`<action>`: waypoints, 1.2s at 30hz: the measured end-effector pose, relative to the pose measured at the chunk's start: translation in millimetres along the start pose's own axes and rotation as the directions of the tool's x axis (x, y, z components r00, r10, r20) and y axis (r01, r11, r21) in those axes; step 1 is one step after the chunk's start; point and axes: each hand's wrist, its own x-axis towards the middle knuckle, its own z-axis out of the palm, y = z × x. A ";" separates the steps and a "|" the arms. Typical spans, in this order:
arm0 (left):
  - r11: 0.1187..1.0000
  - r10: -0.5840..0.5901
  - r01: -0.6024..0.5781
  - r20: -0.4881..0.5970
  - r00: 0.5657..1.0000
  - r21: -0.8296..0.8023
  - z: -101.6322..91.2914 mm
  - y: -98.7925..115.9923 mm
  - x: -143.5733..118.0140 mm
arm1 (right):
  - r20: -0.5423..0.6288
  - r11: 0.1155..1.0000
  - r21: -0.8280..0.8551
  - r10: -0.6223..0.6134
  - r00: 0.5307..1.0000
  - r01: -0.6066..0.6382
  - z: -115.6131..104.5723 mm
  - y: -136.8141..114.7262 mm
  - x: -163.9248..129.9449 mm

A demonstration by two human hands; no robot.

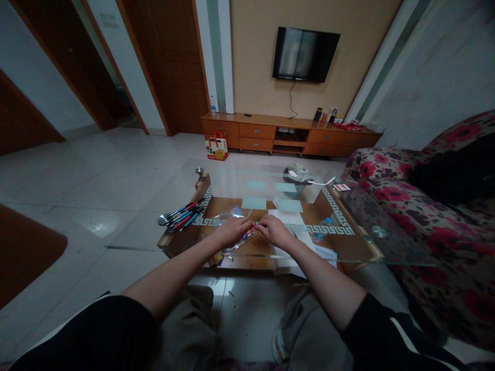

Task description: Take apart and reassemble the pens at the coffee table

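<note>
Clear plastic bag (228,216) under both hands, left hand (232,230) and right hand (275,230) together, pinching a small red pen (253,225) between them.

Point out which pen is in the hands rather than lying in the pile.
The red pen, pinched between the left hand and right hand. The other pens lie bunched at the table's left.

From my remote seat I can read no text anywhere in this view. The red and yellow paper bag (216,147) on the floor carries dark printing (too small and blurred to make out), and the small card (342,187) on the bench (371,242) shows red marks I cannot decipher.
</note>
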 end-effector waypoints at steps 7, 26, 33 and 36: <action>0.999 -0.014 0.016 0.056 0.998 -0.035 -5.5 0.5 -1.1 | 0.010 1.000 -0.003 -0.004 1.000 0.004 -0.8 -2.0 0.5; 1.000 0.018 -0.018 0.004 1.000 0.001 -8.2 1.1 -1.2 | -0.001 0.997 0.018 0.079 0.997 -0.079 -2.4 -6.3 -1.8; 0.999 0.042 -0.041 -0.040 0.998 0.022 -1.8 -2.0 1.8 | 0.152 0.997 0.015 0.073 0.986 -0.076 -3.5 -11.9 -1.7; 1.000 0.023 -0.023 0.005 1.000 0.000 -1.9 -2.1 1.3 | 0.162 0.998 0.009 0.066 0.985 -0.068 -3.7 -10.9 -0.5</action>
